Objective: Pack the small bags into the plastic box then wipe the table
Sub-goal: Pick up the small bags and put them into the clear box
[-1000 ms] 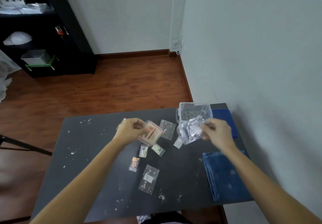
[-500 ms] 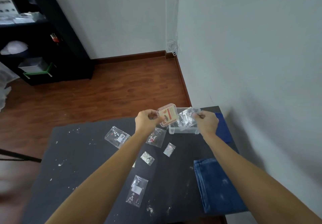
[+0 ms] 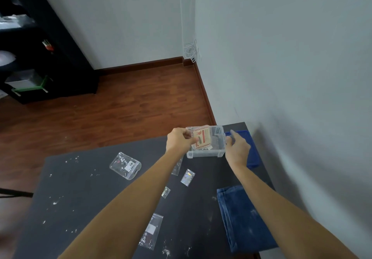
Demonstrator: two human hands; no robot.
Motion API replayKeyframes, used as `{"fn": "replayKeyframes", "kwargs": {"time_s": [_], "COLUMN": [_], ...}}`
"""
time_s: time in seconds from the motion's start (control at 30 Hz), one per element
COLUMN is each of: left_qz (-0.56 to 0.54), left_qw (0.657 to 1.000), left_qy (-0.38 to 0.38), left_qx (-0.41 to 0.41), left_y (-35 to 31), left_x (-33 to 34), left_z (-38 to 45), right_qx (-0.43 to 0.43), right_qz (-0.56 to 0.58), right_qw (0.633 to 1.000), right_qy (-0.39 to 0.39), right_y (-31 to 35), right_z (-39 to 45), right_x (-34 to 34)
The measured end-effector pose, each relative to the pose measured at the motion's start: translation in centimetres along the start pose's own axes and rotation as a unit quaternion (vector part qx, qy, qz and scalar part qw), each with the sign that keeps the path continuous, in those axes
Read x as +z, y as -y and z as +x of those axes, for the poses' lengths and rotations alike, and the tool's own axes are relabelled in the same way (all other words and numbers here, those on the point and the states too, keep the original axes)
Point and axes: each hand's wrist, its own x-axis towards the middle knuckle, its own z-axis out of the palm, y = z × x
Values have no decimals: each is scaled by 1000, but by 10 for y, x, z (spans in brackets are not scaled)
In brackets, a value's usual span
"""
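Observation:
A clear plastic box (image 3: 205, 154) stands at the far right of the dark table (image 3: 80, 194). My left hand (image 3: 178, 141) pinches a beige packet with red print (image 3: 202, 139) and holds it inside the box. My right hand (image 3: 237, 150) rests against the box's right side with its fingers apart and nothing in them. Several small clear bags lie on the table: a large one (image 3: 125, 165) at the left, a shiny one (image 3: 187, 177), a tiny one (image 3: 166, 192), and one (image 3: 151, 231) near the front. My left forearm partly hides another bag (image 3: 177, 168).
A blue lid (image 3: 250, 152) lies right of the box by the wall. A folded denim cloth (image 3: 243, 220) sits at the table's right front. White crumbs dot the tabletop. Beyond are wooden floor and a black shelf unit (image 3: 40, 67).
Both hands moved forward to the box. The crinkled clear bag that the right hand held is gone from it. The left hand has lowered the beige packet into the box.

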Motion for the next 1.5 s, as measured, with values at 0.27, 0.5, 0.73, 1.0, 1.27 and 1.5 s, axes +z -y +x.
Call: {"fn": "replayKeyframes", "kwargs": {"time_s": [0.27, 0.5, 0.73, 1.0, 1.27, 1.5], "left_qz": [156, 268, 152, 248, 273, 300], "left_qw": [987, 963, 984, 968, 960, 953], "left_qy": [32, 11, -33, -10, 62, 25], "left_qx": [-2, -5, 92, 29, 13, 44], "left_y": [-5, -8, 14, 128, 170, 182], "left_x": [18, 26, -6, -92, -71, -74], "left_z": [6, 6, -13, -43, -69, -77], "right_qx": [9, -15, -18, -318, -128, -63], "right_qz": [45, -3, -20, -37, -228, -229], "right_qw": [999, 999, 999, 942, 928, 928], "right_qy": [18, 48, 44, 106, 265, 288], "right_y": [-7, -4, -2, 15, 6, 14], "right_z": [-2, 5, 5, -74, -120, -118], "right_x": [-6, -9, -11, -7, 42, 50]}}
